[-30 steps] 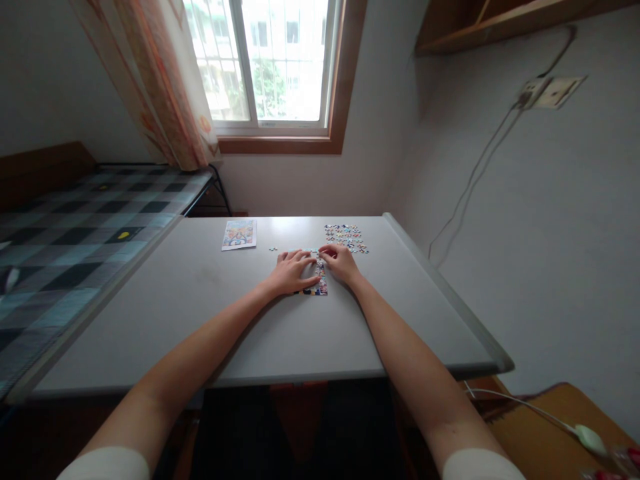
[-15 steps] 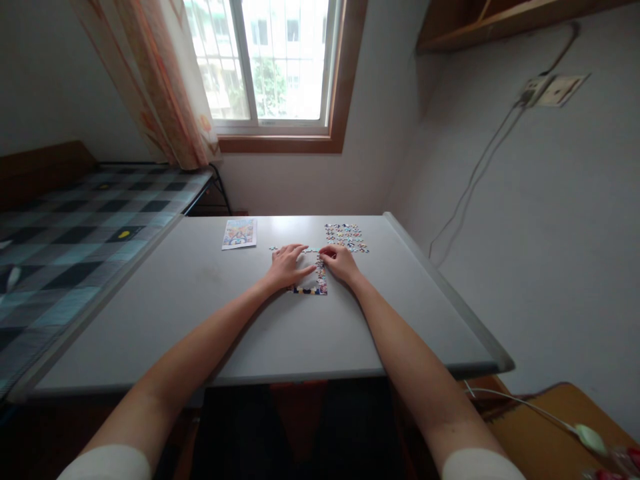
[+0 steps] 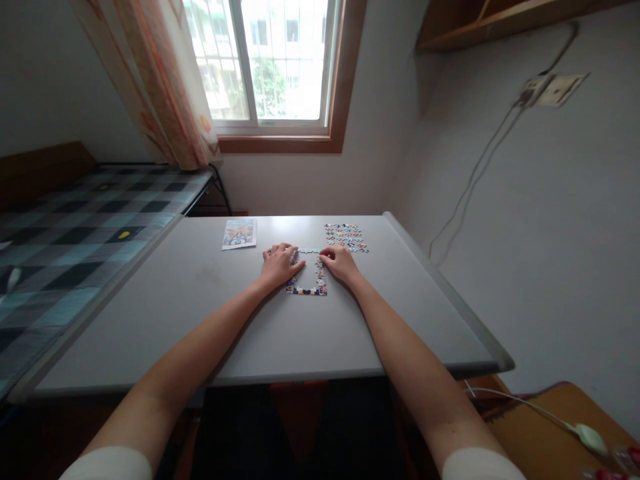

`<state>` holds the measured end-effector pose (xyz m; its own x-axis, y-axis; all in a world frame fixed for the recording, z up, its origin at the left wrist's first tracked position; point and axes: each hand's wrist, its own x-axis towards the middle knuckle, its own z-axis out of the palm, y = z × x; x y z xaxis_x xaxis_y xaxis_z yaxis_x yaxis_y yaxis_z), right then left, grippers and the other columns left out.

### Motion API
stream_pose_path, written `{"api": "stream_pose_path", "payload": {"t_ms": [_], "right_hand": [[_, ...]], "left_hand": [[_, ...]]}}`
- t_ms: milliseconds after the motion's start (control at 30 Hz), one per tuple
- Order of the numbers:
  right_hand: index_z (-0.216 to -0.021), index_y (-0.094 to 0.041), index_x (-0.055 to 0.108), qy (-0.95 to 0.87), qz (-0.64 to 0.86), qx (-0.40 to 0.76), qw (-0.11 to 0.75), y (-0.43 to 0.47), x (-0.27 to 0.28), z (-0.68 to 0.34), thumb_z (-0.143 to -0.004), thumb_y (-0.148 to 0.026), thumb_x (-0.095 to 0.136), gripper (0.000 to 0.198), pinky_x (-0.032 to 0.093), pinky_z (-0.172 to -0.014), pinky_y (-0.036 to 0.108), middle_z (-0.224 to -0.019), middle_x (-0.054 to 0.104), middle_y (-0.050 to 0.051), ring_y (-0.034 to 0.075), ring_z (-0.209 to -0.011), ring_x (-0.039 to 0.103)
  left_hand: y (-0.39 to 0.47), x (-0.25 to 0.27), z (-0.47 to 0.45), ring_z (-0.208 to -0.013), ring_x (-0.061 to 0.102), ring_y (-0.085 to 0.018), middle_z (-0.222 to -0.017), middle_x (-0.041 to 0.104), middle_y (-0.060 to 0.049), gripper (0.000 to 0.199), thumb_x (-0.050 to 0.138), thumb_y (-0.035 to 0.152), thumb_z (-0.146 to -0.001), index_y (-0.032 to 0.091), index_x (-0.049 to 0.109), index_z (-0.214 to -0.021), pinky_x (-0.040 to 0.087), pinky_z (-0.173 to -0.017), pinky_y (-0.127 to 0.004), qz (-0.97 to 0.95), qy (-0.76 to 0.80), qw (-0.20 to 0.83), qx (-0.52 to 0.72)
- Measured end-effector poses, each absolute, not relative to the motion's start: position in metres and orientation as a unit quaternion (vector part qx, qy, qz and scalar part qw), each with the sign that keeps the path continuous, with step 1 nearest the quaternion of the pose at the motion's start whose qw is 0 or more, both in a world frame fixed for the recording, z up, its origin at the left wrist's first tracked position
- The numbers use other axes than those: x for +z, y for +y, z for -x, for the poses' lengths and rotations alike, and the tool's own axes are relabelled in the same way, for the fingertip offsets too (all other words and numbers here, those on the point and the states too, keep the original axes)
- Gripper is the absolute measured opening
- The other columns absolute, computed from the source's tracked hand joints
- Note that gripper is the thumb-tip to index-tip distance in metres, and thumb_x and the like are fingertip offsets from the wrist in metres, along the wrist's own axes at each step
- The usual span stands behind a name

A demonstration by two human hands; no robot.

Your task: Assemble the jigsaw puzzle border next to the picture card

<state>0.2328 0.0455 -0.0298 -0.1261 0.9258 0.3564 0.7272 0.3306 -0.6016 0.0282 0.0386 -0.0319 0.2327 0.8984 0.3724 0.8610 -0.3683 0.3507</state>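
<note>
A jigsaw puzzle border [image 3: 307, 291] lies on the table as an upright rectangle with a bare middle. My left hand [image 3: 280, 265] rests over its upper left side, fingers spread and thumb pointing right toward the middle; it covers part of that side. At the upper right corner, my right hand [image 3: 341, 263] has thumb and forefinger pinched together on a jigsaw puzzle piece, mostly hidden by the fingertips. Loose jigsaw pieces [image 3: 344, 233] lie in rows just beyond my right hand.
A picture card [image 3: 239, 234] with a colourful print lies at the table's [image 3: 200, 320] back left. The window [image 3: 265, 67] and wall stand behind the table. A checkered bed [image 3: 100, 220] is at the left, and a cable [image 3: 465, 190] hangs on the right wall.
My left hand has shifted left, uncovering more of the border's top edge and lower left corner. My right hand stays at the upper right corner, nearly still.
</note>
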Motion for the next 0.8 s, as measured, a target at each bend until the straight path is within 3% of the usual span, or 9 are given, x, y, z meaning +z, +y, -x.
{"api": "stream_pose_path", "payload": {"t_ms": [500, 667, 800], "right_hand": [[-0.081, -0.022, 0.072, -0.744, 0.571, 0.111, 0.330, 0.045, -0.031, -0.232, -0.078, -0.026, 0.063, 0.011, 0.043, -0.080, 0.032, -0.081, 0.064, 0.004, 0.016, -0.076, 0.055], [-0.084, -0.023, 0.072, -0.748, 0.569, 0.117, 0.322, 0.044, -0.028, -0.233, -0.079, -0.026, 0.062, 0.012, 0.042, -0.081, 0.033, -0.081, 0.064, 0.004, 0.018, -0.080, 0.056], [-0.084, -0.023, 0.072, -0.745, 0.570, 0.125, 0.322, 0.042, -0.027, -0.232, -0.080, -0.026, 0.061, 0.012, 0.042, -0.082, 0.033, -0.080, 0.065, 0.004, 0.019, -0.084, 0.056]], "left_hand": [[0.037, -0.030, -0.029, -0.109, 0.048, -0.031, -0.119, 0.057, -0.009, 0.036, 0.059, 0.048, -0.079, 0.027, 0.064, -0.108, 0.031, -0.094, -0.049, -0.789, 0.550, 0.025, 0.274], [0.027, -0.022, -0.034, -0.115, 0.046, -0.025, -0.125, 0.054, -0.005, 0.031, 0.056, 0.040, -0.084, 0.030, 0.063, -0.112, 0.028, -0.101, -0.043, -0.840, 0.449, 0.002, 0.306], [0.020, -0.021, -0.040, -0.117, 0.046, -0.022, -0.123, 0.056, 0.000, 0.023, 0.053, 0.045, -0.086, 0.032, 0.068, -0.097, 0.026, -0.103, -0.040, -0.905, 0.337, 0.009, 0.258]]}}
